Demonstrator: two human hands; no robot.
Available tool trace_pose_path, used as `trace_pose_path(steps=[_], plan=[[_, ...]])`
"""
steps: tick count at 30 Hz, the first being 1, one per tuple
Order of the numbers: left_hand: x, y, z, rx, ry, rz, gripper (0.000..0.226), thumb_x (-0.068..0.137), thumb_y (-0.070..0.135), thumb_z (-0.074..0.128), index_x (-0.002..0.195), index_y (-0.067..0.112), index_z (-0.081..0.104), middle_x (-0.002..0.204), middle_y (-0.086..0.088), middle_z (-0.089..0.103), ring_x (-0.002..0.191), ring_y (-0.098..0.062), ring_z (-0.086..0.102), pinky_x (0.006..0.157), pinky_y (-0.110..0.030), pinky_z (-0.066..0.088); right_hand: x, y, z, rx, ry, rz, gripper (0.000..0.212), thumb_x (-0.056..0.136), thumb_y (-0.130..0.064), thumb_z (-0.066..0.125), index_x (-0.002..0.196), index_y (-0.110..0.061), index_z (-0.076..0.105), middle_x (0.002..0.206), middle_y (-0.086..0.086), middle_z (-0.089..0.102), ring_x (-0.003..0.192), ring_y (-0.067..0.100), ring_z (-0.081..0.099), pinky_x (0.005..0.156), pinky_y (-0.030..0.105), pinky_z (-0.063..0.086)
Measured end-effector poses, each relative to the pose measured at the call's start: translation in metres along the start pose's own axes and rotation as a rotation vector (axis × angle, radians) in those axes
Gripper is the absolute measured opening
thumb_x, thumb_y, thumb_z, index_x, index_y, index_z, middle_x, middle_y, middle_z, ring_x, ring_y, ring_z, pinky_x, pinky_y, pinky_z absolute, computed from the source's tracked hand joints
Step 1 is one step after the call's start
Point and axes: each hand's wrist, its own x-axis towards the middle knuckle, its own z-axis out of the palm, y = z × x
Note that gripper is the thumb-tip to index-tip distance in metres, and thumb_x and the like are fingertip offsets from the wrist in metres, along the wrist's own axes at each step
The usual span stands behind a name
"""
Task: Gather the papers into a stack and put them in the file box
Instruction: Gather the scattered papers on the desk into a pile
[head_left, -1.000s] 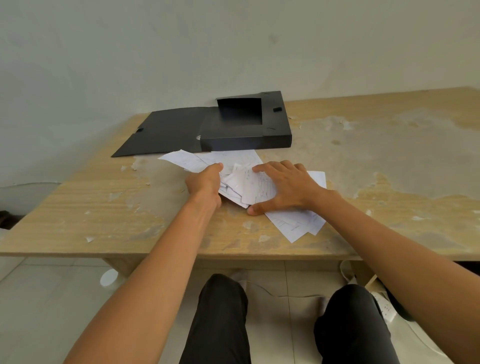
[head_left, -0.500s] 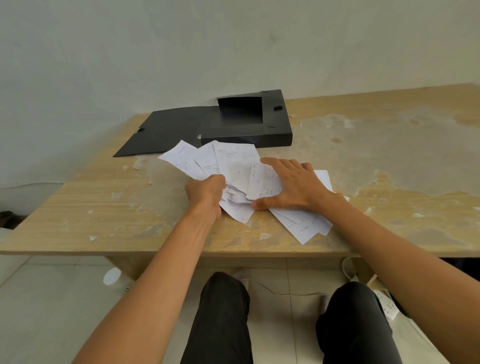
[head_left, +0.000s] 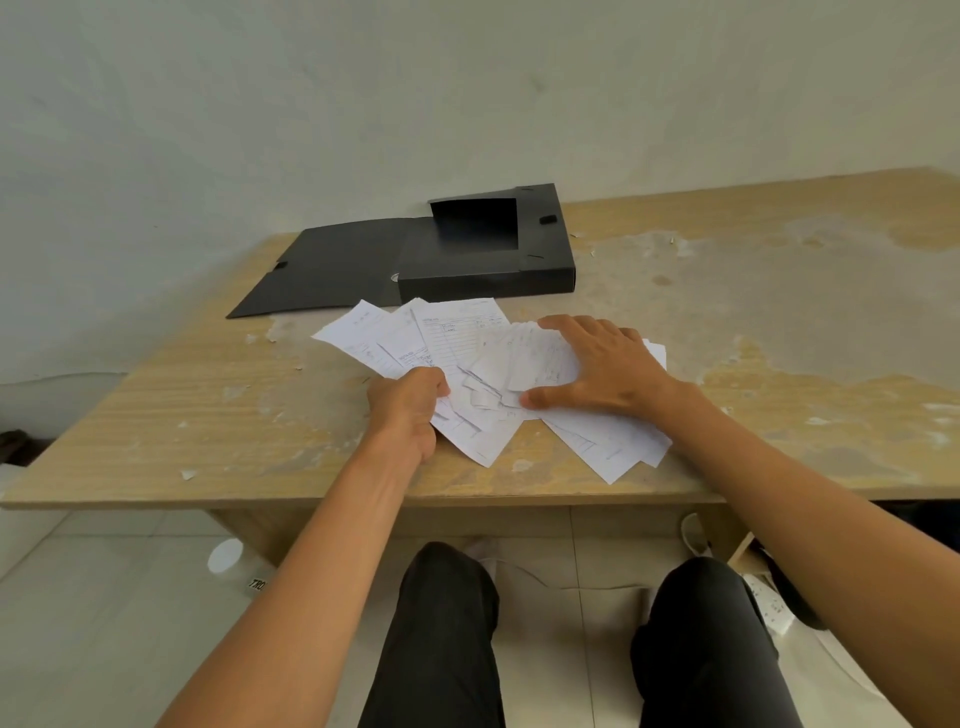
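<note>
Several white printed papers (head_left: 457, 343) lie fanned out on the worn wooden table (head_left: 171, 415), just in front of the black file box (head_left: 488, 254). The box stands open, its lid flap (head_left: 322, 270) lying flat to the left. My left hand (head_left: 405, 410) grips the near left edge of the fan, with the far ends of those sheets raised off the table. My right hand (head_left: 602, 369) lies flat, fingers spread, pressing the right part of the pile down. More sheets (head_left: 613, 447) stick out under that hand toward the table's near edge.
Small paper scraps (head_left: 188, 474) dot the tabletop, whose surface is peeling at the right (head_left: 779, 291). The wall (head_left: 467, 93) rises right behind the box. Below the table edge are my knees (head_left: 447, 587), a tiled floor and a white round object (head_left: 224, 555).
My left hand has closed on the left sheets and tilted them up into a fan. My right hand has slid slightly right and stays pressed on the pile.
</note>
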Motion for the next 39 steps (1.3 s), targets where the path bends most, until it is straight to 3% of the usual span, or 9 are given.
trace_pose_path(steps=[6,16,21,27,31,36,39], plan=[[-0.01,-0.006,-0.002,0.005,-0.063,0.024,0.038,0.071,-0.021,0.045,0.085,0.008,0.064,0.097,-0.007,0.069,0.098,-0.032,0.063,0.087,-0.047,0.053,0.005,-0.003,0.004,-0.009,0.047,0.068,0.095,0.061,-0.083,0.054,0.138,-0.033,0.029,0.14,0.001,0.046,0.122,0.026,0.046,0.104,0.048,0.028],[-0.039,-0.017,-0.003,0.062,-0.156,0.042,0.039,0.076,-0.015,0.05,0.086,0.02,0.064,0.09,0.005,0.07,0.091,-0.025,0.064,0.081,-0.042,0.056,0.003,-0.009,0.003,-0.244,0.016,0.142,0.107,0.049,-0.095,0.032,0.136,-0.033,0.031,0.135,0.004,0.051,0.12,0.029,0.047,0.1,0.053,0.032],[-0.045,-0.019,-0.005,0.08,-0.176,0.065,0.039,0.079,-0.014,0.051,0.09,0.021,0.063,0.107,0.0,0.067,0.102,-0.027,0.06,0.087,-0.045,0.054,-0.012,-0.005,-0.035,-0.165,-0.094,0.116,0.123,0.042,-0.099,0.028,0.147,-0.035,0.016,0.155,0.005,0.027,0.141,0.032,0.025,0.108,0.068,0.002],[-0.045,-0.022,-0.004,0.082,-0.166,0.098,0.04,0.079,-0.013,0.051,0.089,0.023,0.064,0.1,0.008,0.066,0.098,-0.022,0.058,0.082,-0.04,0.054,-0.064,-0.006,-0.038,-0.213,-0.31,-0.036,0.129,0.038,-0.099,0.04,0.145,-0.042,-0.002,0.16,-0.002,0.008,0.145,0.027,0.012,0.11,0.065,0.004],[-0.046,-0.023,-0.002,0.115,-0.171,0.119,0.043,0.079,-0.013,0.051,0.088,0.028,0.063,0.101,0.009,0.065,0.089,-0.015,0.058,0.064,-0.03,0.052,-0.062,0.006,-0.036,-0.059,-0.288,0.019,0.116,0.047,-0.09,0.052,0.145,-0.042,0.012,0.157,-0.011,0.021,0.138,0.018,0.03,0.108,0.049,0.028],[-0.05,-0.022,0.002,0.124,-0.192,0.135,0.045,0.078,-0.015,0.05,0.085,0.027,0.065,0.09,0.016,0.066,0.085,-0.012,0.059,0.059,-0.024,0.05,-0.05,0.02,-0.032,-0.091,-0.154,-0.006,0.098,0.056,-0.086,0.05,0.141,-0.04,0.028,0.152,-0.008,0.032,0.133,0.02,0.036,0.104,0.046,0.029],[-0.053,-0.022,0.006,0.122,-0.21,0.144,0.045,0.078,-0.014,0.05,0.087,0.028,0.064,0.094,0.015,0.065,0.089,-0.013,0.059,0.061,-0.025,0.051,-0.05,0.02,-0.024,-0.147,-0.049,-0.028,0.087,0.066,-0.082,0.049,0.138,-0.036,0.036,0.149,-0.004,0.037,0.129,0.021,0.039,0.102,0.045,0.03]])
